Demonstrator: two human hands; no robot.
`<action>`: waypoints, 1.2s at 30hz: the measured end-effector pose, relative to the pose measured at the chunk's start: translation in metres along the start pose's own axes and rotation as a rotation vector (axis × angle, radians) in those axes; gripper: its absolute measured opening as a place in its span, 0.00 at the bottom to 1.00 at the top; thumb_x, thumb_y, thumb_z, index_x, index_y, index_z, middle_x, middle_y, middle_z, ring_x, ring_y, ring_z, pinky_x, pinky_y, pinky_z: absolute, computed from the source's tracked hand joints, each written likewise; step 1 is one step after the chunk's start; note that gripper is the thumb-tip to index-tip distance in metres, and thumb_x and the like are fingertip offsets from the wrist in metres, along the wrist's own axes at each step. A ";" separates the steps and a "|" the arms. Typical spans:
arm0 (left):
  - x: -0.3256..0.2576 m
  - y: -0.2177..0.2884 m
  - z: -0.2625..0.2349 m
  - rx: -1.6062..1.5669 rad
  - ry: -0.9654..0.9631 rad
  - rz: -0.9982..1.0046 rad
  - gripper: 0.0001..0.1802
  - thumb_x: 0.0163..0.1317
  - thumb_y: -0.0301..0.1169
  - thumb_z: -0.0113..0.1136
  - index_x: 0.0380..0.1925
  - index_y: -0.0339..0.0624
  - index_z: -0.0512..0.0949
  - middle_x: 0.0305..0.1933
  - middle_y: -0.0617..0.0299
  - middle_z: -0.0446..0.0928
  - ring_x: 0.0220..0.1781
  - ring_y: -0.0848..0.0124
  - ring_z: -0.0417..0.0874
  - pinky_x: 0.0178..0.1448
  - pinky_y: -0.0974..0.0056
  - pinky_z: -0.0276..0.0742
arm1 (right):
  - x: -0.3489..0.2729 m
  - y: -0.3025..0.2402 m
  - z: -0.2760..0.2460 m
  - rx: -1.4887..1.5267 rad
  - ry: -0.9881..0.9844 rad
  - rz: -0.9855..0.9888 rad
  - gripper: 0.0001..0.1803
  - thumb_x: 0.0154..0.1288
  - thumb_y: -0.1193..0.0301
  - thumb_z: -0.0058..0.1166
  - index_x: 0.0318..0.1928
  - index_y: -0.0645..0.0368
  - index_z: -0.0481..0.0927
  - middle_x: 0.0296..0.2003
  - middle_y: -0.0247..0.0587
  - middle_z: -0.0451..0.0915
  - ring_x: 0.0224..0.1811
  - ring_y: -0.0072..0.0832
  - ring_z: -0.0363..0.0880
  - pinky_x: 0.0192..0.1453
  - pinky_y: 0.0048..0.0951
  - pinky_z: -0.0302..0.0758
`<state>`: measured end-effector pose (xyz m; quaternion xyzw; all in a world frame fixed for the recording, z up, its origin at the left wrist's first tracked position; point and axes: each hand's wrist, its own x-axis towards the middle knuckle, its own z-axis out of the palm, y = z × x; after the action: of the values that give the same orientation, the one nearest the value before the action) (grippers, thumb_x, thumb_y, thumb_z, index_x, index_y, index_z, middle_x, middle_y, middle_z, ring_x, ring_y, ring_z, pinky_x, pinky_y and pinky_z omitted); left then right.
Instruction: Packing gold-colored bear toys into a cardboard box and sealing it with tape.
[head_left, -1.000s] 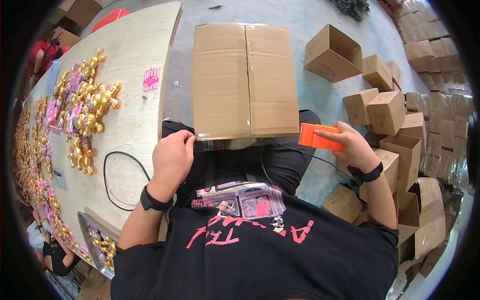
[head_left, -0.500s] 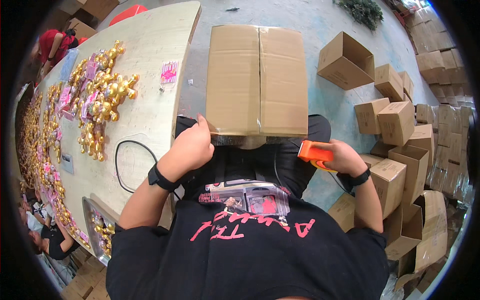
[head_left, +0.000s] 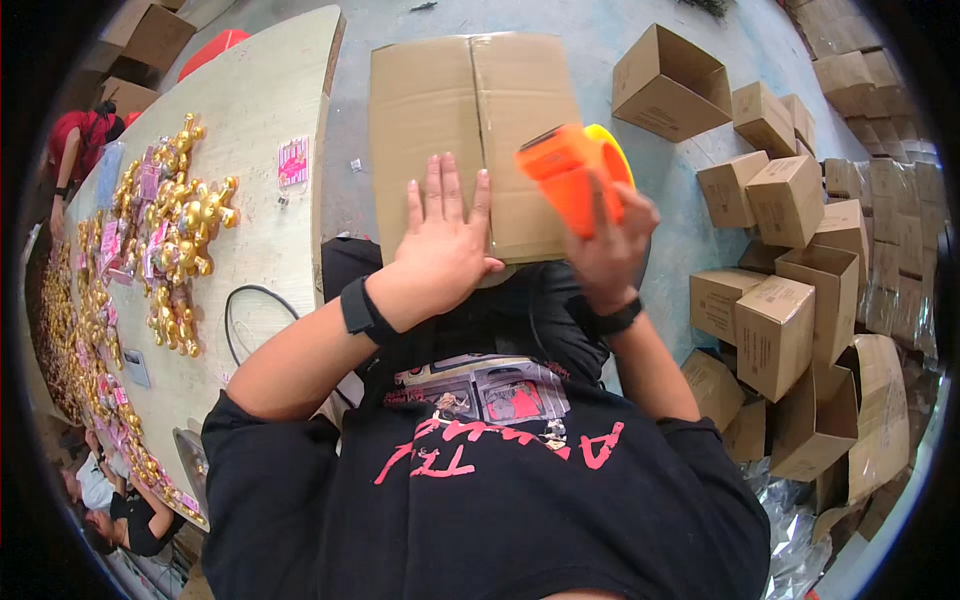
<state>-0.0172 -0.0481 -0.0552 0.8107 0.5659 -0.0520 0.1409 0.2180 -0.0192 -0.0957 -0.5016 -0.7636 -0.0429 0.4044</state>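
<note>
In front of me stands a cardboard box (head_left: pixel 425 110) with its top flaps folded down and a seam running between them. My left hand (head_left: pixel 443 235) lies flat on the near part of the left flap, fingers spread. My right hand (head_left: pixel 610 245) grips an orange tape dispenser (head_left: pixel 562 175), raised over the right flap. A yellow part (head_left: pixel 612 150) shows at the dispenser's far side. Whether the dispenser touches the box I cannot tell.
To the left, a long table (head_left: pixel 265 95) bears piles of gold figures (head_left: pixel 185 225), a pink card (head_left: pixel 293 162) and a black cable (head_left: pixel 232 305). Several cardboard boxes (head_left: pixel 785 200) crowd the floor on the right. Another person (head_left: pixel 85 145) is at the table's far left.
My left hand has moved from the box's near left corner onto its top. My right hand has lifted the tape dispenser from beside the box to over the right flap.
</note>
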 end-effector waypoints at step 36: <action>-0.037 -0.043 -0.013 0.134 0.063 -0.006 0.67 0.41 0.39 0.82 0.81 0.57 0.51 0.85 0.51 0.49 0.84 0.50 0.52 0.76 0.44 0.65 | -0.013 -0.028 0.026 -0.079 0.137 -0.100 0.34 0.48 0.77 0.71 0.60 0.47 0.86 0.49 0.44 0.72 0.53 0.41 0.71 0.63 0.45 0.66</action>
<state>-0.0711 -0.0637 -0.0408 0.8178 0.5678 -0.0648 0.0680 0.1835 -0.0305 -0.1123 -0.4744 -0.7558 -0.1273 0.4330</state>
